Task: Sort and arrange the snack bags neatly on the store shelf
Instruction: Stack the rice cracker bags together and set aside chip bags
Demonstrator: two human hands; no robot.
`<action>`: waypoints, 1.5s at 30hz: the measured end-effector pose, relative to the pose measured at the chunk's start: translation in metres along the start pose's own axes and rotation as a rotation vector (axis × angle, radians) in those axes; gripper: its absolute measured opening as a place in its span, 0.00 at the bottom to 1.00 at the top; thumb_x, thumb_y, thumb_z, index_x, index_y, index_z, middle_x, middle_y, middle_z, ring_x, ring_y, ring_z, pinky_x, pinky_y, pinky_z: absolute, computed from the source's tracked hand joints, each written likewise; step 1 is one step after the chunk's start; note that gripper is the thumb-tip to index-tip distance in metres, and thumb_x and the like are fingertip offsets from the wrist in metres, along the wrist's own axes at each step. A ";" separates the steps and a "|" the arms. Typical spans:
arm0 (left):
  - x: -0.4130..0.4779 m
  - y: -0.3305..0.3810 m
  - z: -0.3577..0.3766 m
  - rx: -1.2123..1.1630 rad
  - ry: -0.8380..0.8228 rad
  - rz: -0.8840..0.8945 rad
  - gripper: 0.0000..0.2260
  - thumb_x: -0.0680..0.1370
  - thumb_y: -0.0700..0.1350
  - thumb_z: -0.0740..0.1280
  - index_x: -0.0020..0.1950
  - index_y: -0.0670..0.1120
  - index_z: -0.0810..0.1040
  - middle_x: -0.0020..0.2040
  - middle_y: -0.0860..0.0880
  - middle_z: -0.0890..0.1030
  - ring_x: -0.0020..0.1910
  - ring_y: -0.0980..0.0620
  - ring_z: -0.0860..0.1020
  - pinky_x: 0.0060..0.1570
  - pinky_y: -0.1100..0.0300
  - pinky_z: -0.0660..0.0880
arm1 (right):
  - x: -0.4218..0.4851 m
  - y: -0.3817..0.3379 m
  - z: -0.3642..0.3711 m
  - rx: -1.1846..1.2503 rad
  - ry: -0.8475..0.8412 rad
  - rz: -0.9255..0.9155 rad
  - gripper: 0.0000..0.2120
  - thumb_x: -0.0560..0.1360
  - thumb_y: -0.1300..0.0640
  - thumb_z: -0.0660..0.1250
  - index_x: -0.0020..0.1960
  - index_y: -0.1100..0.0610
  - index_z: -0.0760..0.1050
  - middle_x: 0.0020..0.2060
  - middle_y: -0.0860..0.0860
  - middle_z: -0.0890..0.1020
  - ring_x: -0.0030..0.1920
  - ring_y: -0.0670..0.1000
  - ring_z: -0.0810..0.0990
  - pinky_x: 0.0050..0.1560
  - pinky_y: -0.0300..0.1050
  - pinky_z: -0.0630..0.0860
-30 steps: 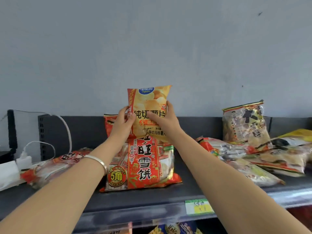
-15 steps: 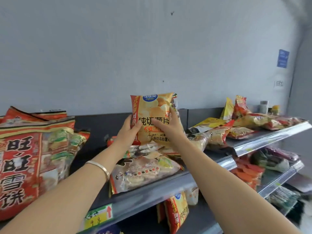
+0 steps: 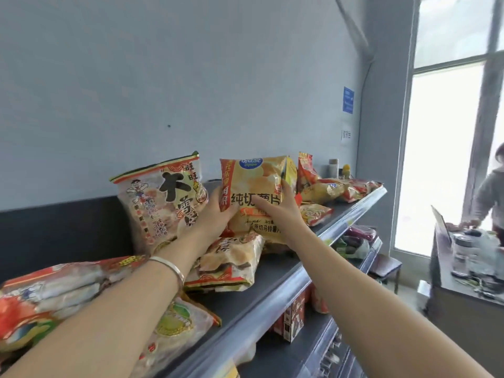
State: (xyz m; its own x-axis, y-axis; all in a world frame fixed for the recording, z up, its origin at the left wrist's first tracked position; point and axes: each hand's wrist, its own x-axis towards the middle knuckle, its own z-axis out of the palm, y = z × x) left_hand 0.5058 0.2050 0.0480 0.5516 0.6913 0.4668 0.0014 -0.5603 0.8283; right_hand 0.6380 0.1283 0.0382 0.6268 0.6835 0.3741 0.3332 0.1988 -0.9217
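A yellow potato chip bag (image 3: 256, 186) is held upright above the top shelf (image 3: 275, 271), gripped from both sides. My left hand (image 3: 215, 214) clasps its lower left edge and my right hand (image 3: 281, 211) presses its front and right side. Left of it a large rice cracker bag (image 3: 161, 203) stands upright against the dark back panel. Under the held bag lies another rice cracker bag (image 3: 231, 257), flat on the shelf. More chip bags (image 3: 327, 189) are piled farther right along the shelf.
Several flat snack bags (image 3: 68, 293) lie on the shelf's near left under my left forearm. Lower shelves (image 3: 321, 350) hold more goods. At the right, a person (image 3: 491, 192) leans over a counter (image 3: 463, 271) by a bright window.
The view has swung right along the shelf, and both hands have carried the chip bag with it, past the red rice cracker bags to beside the upright cracker bag.
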 end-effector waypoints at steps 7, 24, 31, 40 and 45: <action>0.050 -0.014 0.052 0.037 -0.123 0.020 0.30 0.79 0.46 0.64 0.76 0.49 0.53 0.65 0.52 0.68 0.64 0.53 0.69 0.61 0.57 0.67 | 0.043 0.027 -0.046 -0.088 0.151 0.038 0.54 0.57 0.35 0.75 0.75 0.41 0.51 0.65 0.51 0.75 0.59 0.57 0.78 0.59 0.59 0.77; 0.171 -0.055 0.140 0.349 0.050 -0.140 0.20 0.79 0.47 0.63 0.71 0.47 0.66 0.68 0.44 0.70 0.64 0.46 0.71 0.61 0.53 0.70 | 0.204 0.089 -0.133 -0.098 0.149 -0.030 0.47 0.68 0.42 0.74 0.77 0.44 0.48 0.65 0.51 0.74 0.60 0.57 0.78 0.56 0.60 0.78; 0.199 -0.062 0.146 -0.095 0.165 -0.247 0.23 0.76 0.54 0.66 0.68 0.50 0.67 0.60 0.47 0.78 0.54 0.49 0.79 0.54 0.51 0.75 | 0.246 0.102 -0.103 0.220 -0.277 0.007 0.36 0.70 0.51 0.75 0.71 0.45 0.59 0.54 0.47 0.78 0.54 0.53 0.82 0.53 0.55 0.81; 0.252 -0.094 0.124 -0.248 0.293 -0.246 0.21 0.69 0.42 0.74 0.60 0.49 0.73 0.52 0.45 0.82 0.48 0.46 0.81 0.44 0.53 0.78 | 0.307 0.106 -0.072 -0.031 -0.450 -0.027 0.15 0.77 0.45 0.64 0.60 0.50 0.71 0.46 0.48 0.80 0.46 0.49 0.80 0.49 0.46 0.78; 0.281 -0.106 0.125 -0.177 0.367 -0.116 0.20 0.71 0.42 0.73 0.60 0.50 0.70 0.50 0.52 0.80 0.48 0.53 0.79 0.48 0.57 0.76 | 0.360 0.129 -0.076 -0.652 -0.278 -0.075 0.20 0.79 0.47 0.59 0.33 0.57 0.66 0.30 0.52 0.70 0.30 0.50 0.70 0.31 0.42 0.65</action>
State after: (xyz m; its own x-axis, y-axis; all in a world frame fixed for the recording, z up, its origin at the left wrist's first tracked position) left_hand 0.7655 0.4016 0.0525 0.2226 0.8796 0.4204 -0.1154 -0.4044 0.9073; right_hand 0.9599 0.3466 0.0618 0.4120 0.8553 0.3140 0.7762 -0.1490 -0.6126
